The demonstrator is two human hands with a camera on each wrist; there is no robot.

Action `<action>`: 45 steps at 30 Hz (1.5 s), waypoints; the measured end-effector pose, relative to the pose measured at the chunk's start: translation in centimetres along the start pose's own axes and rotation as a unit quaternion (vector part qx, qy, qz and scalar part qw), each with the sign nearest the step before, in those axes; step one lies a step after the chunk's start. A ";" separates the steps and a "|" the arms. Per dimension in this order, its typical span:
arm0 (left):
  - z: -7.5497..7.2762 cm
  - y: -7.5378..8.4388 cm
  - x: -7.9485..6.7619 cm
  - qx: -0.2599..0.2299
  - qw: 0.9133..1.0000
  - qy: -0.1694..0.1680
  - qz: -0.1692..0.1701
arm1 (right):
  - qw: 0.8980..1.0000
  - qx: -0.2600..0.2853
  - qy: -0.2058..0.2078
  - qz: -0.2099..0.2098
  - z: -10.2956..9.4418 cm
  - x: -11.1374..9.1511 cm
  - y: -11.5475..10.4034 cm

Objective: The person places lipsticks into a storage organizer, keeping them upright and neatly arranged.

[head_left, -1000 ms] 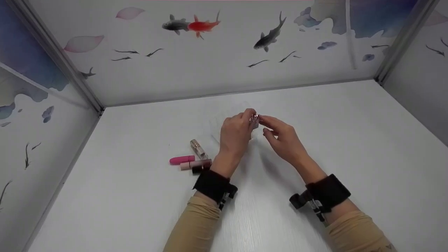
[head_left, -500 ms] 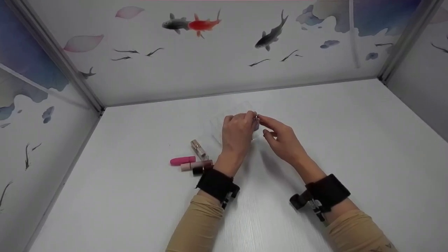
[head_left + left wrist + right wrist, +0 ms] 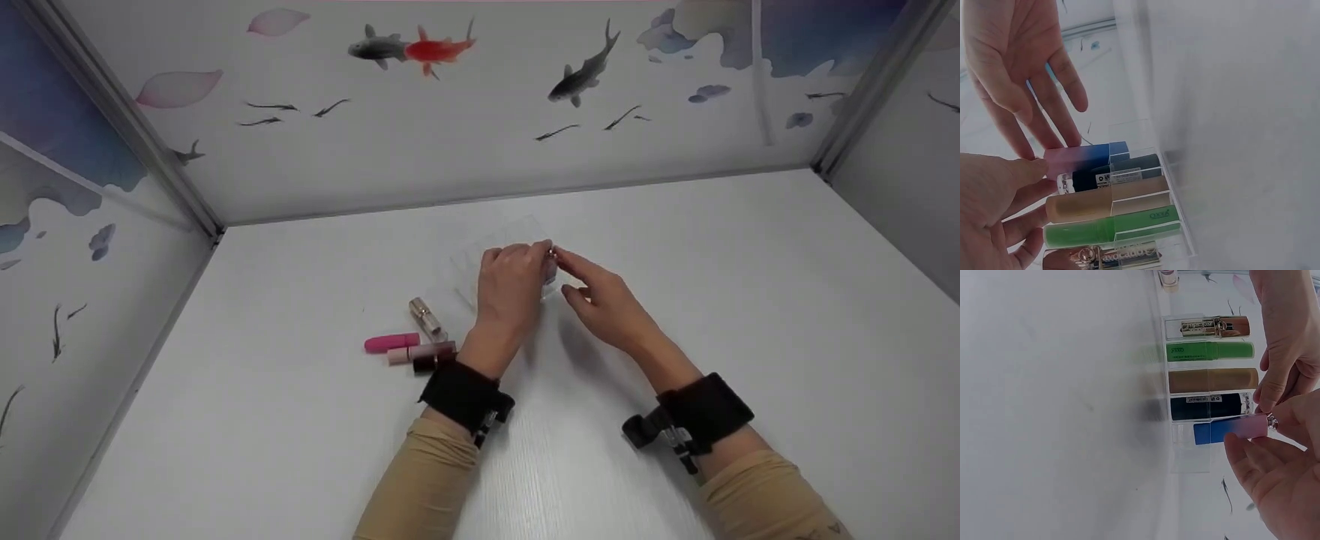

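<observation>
A clear holder [image 3: 1190, 464] with several compartments carries a row of lip tubes: copper-gold [image 3: 1235, 327], green [image 3: 1230, 350], brown [image 3: 1213, 381] and dark [image 3: 1207, 406]. At the row's end, a pink-to-blue lipstick tube [image 3: 1224, 429] has its blue end partly inside a compartment and its ornate silver tip outward. My left hand [image 3: 511, 289] pinches this tube near its pink end, other fingers by the neighbouring tubes. My right hand [image 3: 611, 304] touches the same tube with fairly straight fingers. In the head view, the left hand covers much of the holder and nearly all the tube.
Left of the left wrist lie loose cosmetics on the white table [image 3: 300, 420]: a gold-capped tube [image 3: 425, 316], a bright pink tube [image 3: 391, 343], a pale pink tube [image 3: 420, 352] and a black-capped tube [image 3: 433, 364]. Printed panels [image 3: 450, 150] enclose the table.
The lipstick tube has sunk lower between the hands, towards the holder. My left hand has shifted slightly right and nearer, while the right hand has barely moved. The loose tubes stay put.
</observation>
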State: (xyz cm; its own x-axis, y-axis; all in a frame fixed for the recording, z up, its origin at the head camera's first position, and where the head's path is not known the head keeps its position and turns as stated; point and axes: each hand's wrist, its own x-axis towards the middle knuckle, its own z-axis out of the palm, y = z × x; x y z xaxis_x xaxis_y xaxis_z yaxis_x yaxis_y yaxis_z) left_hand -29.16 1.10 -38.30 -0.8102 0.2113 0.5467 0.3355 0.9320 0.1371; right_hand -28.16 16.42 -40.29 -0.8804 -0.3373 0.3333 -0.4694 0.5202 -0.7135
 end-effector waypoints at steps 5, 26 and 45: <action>-0.7 0.3 0.2 0.009 0.998 -0.058 -0.015 | 1.000 0.007 -0.023 -0.001 -0.1 0.1 0.0; -0.7 0.5 0.0 0.036 0.991 -0.125 -0.002 | 0.999 -0.001 -0.052 0.004 -0.2 0.1 0.1; -0.3 0.4 -0.4 0.032 0.990 -0.138 0.016 | 0.997 -0.008 -0.076 0.007 -0.2 0.0 0.2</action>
State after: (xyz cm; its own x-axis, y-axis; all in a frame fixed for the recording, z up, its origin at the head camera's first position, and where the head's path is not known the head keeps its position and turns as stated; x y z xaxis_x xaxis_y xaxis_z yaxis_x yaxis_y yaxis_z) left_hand -28.55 1.34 -38.26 -0.9026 0.3056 0.3031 0.3397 0.9382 0.0656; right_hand -28.27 16.69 -40.35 -0.8674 -0.4442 0.2243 -0.4586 0.5386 -0.7069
